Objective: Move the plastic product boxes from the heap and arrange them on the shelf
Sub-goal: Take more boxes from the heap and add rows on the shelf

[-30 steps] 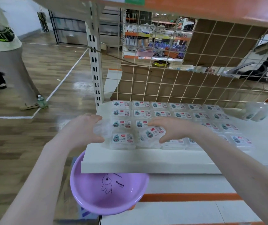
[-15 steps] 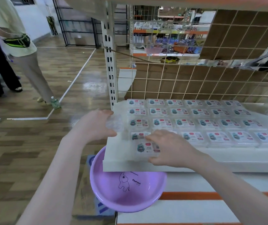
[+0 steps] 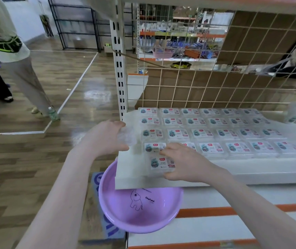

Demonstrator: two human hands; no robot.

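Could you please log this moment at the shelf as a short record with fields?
setting: white shelf backed by a wire grid
arranged stock: rows of plastic boxes lying flat, labels up
right hand: grips a labelled box at the shelf's front left
left hand: holds a clear plastic box by the shelf's left edge
below: purple basin with an elephant drawing
background: a person standing on the wooden floor

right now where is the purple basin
In the head view the purple basin sits low at centre-left, under the front left corner of the white shelf that holds the boxes, below both hands.
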